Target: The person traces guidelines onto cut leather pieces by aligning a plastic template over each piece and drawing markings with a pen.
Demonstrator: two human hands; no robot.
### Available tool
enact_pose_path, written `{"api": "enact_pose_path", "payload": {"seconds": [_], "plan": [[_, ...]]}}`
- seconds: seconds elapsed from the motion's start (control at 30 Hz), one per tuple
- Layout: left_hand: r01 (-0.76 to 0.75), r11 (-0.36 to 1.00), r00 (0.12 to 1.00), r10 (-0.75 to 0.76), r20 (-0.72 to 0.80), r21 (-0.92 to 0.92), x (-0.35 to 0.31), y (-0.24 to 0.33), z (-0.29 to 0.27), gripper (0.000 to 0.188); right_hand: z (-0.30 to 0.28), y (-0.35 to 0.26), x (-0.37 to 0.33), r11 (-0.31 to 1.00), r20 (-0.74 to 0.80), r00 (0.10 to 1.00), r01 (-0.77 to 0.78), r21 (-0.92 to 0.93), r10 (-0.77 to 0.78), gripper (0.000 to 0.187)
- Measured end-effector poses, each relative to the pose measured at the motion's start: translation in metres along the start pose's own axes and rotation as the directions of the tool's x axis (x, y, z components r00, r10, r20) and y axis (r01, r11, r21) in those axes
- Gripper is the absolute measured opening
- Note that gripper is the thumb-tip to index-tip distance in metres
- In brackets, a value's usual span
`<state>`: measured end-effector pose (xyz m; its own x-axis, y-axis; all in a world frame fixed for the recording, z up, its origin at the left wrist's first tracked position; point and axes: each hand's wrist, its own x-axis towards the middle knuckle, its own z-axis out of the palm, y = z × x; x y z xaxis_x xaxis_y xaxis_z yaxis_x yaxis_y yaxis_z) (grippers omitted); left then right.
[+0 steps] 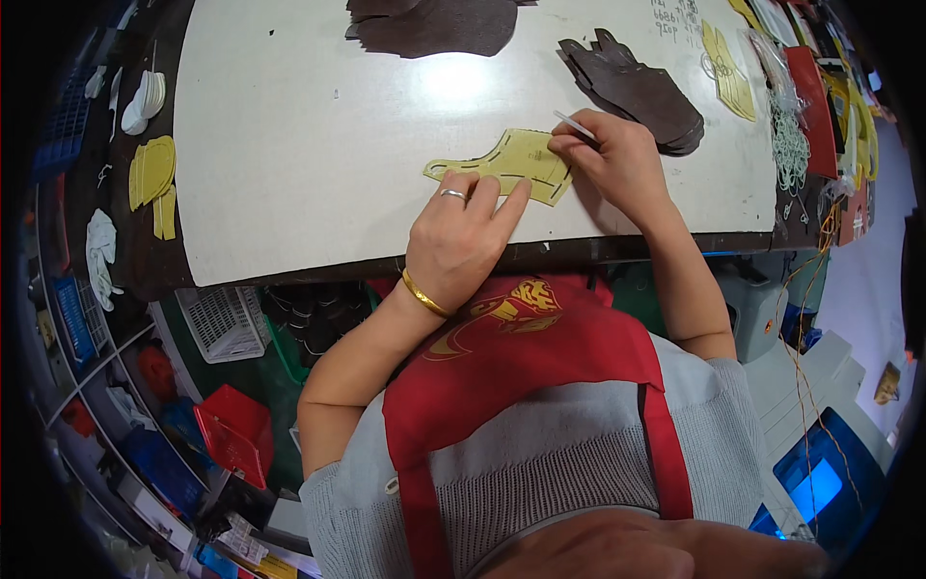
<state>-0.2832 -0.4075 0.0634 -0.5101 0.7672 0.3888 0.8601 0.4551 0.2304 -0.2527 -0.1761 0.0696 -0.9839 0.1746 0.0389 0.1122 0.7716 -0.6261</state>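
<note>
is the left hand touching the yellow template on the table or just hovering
Touching. The head view shows the left hand with its fingertips spread over the near edge of the yellow template, no gap visible.

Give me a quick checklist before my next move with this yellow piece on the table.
1. Left hand on the yellow piece: ok, fingers rest on it.
2. Right hand holding the thin pale stick: ok.
3. Stick's lower end: cannot tell, the fingers hide it.
4. Nearer dark stack apart from the yellow piece: ok, bare table shows between.
5. Anything beneath the yellow piece: cannot tell.
</note>
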Motion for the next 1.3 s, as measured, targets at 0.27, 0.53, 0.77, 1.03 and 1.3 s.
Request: {"api": "enact_pose_path", "payload": {"seconds": [0.27,0.53,0.77,1.03,1.3], "plan": [[-0.004,0.999,1.0,0.005,-0.011,0.054,-0.001,0.011,0.006,0.038,0.003,0.005,0.002,0.985,-0.008,0.996,0.083,-0.153,-0.085,0.019],[0.063,0.998,0.984,-0.06,0.17,-0.015,-0.008,0.024,0.003,0.071,-0.023,-0.02,0.021,0.869,-0.143,0.898,0.347,-0.354,-0.417,0.014],[0.036,0.999,0.976,-0.026,0.215,-0.04,-0.01,0.021,0.003,0.074,0.026,-0.062,0.039,0.953,0.303,0.912,0.221,0.205,-0.277,0.022],[0.069,0.996,0.985,-0.059,0.163,-0.058,-0.009,0.023,0.004,0.07,0.015,-0.046,0.046,0.786,0.273,0.775,0.611,-0.091,-0.57,0.025],[0.117,0.99,0.967,-0.094,0.238,-0.082,-0.007,0.024,0.0,0.072,-0.006,-0.03,0.029,0.92,0.118,0.912,0.389,0.047,-0.392,0.021]]}}
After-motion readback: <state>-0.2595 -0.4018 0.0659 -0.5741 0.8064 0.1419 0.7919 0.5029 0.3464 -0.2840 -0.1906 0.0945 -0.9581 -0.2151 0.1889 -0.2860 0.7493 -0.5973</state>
